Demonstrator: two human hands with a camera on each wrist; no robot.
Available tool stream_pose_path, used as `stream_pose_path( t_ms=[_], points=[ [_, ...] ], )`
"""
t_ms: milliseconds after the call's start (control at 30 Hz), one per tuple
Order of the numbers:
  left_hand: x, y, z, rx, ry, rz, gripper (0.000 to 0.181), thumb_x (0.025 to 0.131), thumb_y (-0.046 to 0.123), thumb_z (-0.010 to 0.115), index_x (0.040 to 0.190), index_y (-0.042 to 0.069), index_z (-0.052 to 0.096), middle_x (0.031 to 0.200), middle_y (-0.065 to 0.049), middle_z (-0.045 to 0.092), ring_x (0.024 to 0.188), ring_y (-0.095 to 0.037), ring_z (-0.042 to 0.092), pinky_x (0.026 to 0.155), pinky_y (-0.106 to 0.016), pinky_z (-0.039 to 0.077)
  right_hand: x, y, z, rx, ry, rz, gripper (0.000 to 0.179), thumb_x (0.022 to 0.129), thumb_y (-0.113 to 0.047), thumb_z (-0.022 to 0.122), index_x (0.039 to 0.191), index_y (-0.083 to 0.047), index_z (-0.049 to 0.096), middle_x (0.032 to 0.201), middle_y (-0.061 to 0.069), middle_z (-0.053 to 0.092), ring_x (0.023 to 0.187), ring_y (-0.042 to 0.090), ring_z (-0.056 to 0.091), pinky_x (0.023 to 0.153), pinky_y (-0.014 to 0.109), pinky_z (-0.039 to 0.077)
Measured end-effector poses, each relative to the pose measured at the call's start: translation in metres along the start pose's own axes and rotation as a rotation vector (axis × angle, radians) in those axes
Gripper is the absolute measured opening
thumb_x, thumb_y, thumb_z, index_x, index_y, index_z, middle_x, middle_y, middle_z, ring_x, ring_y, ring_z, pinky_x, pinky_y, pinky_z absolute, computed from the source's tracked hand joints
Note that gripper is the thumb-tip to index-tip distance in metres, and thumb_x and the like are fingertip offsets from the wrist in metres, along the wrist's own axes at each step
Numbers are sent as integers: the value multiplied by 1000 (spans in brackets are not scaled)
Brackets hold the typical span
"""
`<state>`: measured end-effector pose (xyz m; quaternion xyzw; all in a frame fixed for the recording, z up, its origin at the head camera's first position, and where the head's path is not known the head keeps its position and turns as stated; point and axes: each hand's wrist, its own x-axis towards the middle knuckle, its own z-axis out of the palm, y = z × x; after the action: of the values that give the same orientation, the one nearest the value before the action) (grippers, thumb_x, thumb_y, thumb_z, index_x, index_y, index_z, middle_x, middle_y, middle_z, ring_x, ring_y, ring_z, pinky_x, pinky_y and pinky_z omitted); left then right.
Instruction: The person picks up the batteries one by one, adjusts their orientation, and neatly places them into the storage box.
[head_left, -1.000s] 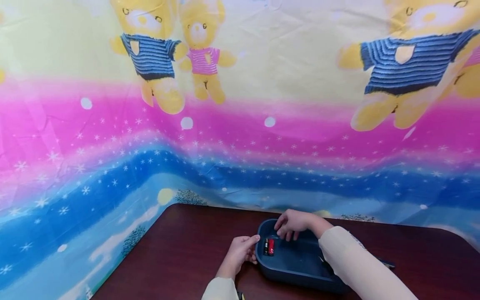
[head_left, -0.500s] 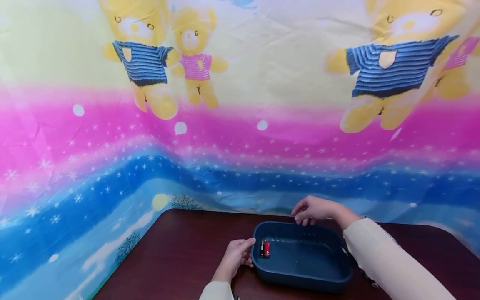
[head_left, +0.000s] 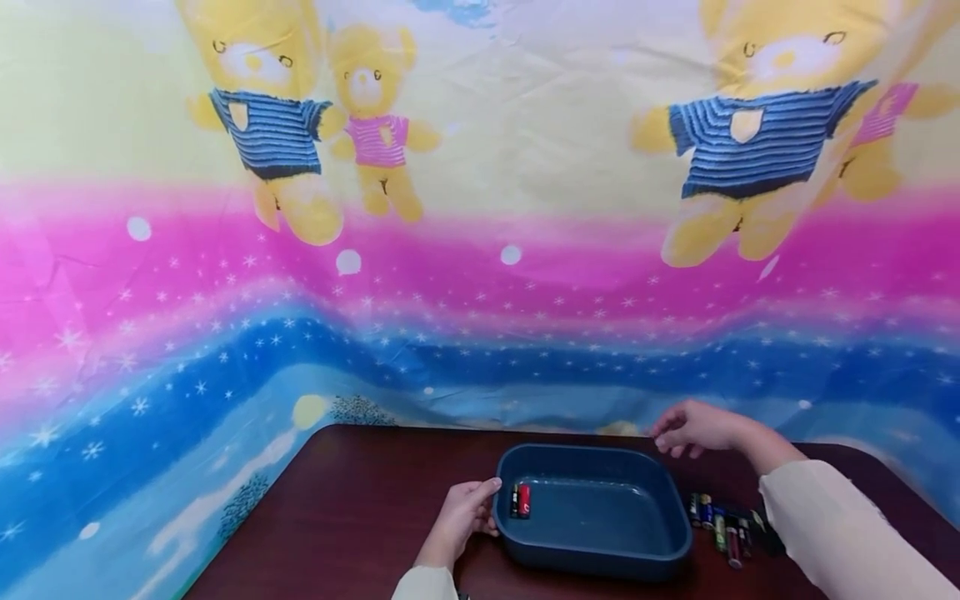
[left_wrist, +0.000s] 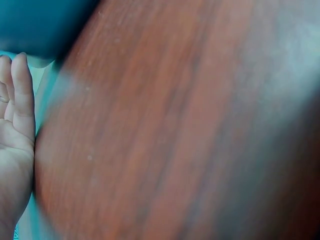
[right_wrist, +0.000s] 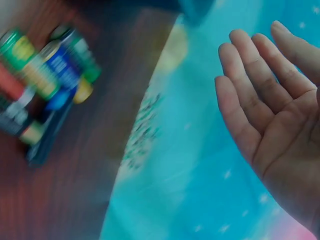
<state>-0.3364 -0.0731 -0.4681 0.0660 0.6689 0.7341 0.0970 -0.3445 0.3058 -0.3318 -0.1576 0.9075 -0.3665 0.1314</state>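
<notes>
A dark blue-grey rectangular plastic basin [head_left: 592, 550] with rounded corners stands on the table. My left hand [head_left: 463, 510] grips its left rim, the thumb on the edge and the fingers against the outer wall. Inside, near that end, a red battery [head_left: 524, 501] and a black battery [head_left: 514, 501] lie side by side. My right hand [head_left: 701, 429] is in the air beyond the basin's far right corner, holding nothing; the right wrist view shows its bare palm and loosely extended fingers [right_wrist: 250, 90]. Right of the basin, several loose batteries [head_left: 720, 529] lie in a pile, partly hidden by the right sleeve.
The dark reddish-brown wooden table [head_left: 375, 500] has rounded far corners. Close behind it hangs a printed cloth [head_left: 465, 333] with bears and snowflakes. Next to the batteries, a dark flat strip [right_wrist: 47, 132] shows in the right wrist view.
My right hand has gone from over the basin's inside to the right, past its far rim. The battery pile has come into view. My left hand stays on the rim; the two batteries lie unmoved.
</notes>
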Motion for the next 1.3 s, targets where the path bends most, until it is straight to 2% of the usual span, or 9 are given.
stream_pose_path(
  t_ms=[267,367,500,600,700,800,1000,1100,1300],
  points=[
    [-1,-1,-5,0,2,-3,36,88,35,60,78,0,62,58,-2,56,48,-10,52,53,-29,52,-27,53,-4,34,7,-25,25,88,-11,62,106,6,60,87,10,62,76,26,56,59,41,48],
    [-1,0,-5,1,2,-5,36,89,35,60,78,0,62,58,-2,56,48,-10,52,53,-29,52,-36,68,-1,32,-2,2,25,87,-9,62,104,8,60,85,9,60,74,25,54,57,39,46],
    [0,0,-5,0,2,-4,37,89,35,59,77,1,63,58,-2,56,48,-10,53,53,-29,52,-46,85,2,43,-14,35,24,85,-6,63,102,9,59,82,7,58,69,18,50,55,35,43],
    [-1,0,-5,-2,1,-8,36,88,36,61,76,2,62,58,-2,56,48,-10,53,53,-29,52,-51,96,4,89,-40,23,22,82,-4,65,98,10,58,74,3,53,61,12,45,52,29,38],
    [-1,0,-4,-3,2,-15,36,87,37,62,76,2,62,58,-1,57,48,-9,53,52,-28,52,-55,101,6,130,-53,6,22,81,-4,66,96,9,56,67,0,46,56,10,40,49,26,33],
    [-2,1,-3,-4,4,-18,36,87,36,62,77,1,62,58,-1,57,48,-9,53,52,-28,52,-58,107,8,114,-29,-4,22,81,-4,66,95,9,56,66,0,45,55,9,40,49,26,34],
    [-2,1,-1,-4,1,-18,36,87,36,62,78,1,62,59,-1,57,48,-9,53,53,-28,52,-59,116,13,-5,18,-9,23,83,-12,67,96,6,62,80,6,59,66,10,51,57,30,43],
    [-1,0,-2,0,6,-21,37,86,37,63,78,1,62,59,-2,57,49,-9,53,53,-28,52,-55,115,15,-27,21,3,26,82,-17,69,96,5,64,87,7,63,72,12,55,60,33,46],
    [-1,1,-2,-8,12,-26,38,86,38,64,79,0,62,60,-2,57,49,-9,53,54,-29,52,-48,110,17,-54,28,38,23,81,-15,70,94,3,65,87,7,64,76,19,57,63,36,47]
  ],
)
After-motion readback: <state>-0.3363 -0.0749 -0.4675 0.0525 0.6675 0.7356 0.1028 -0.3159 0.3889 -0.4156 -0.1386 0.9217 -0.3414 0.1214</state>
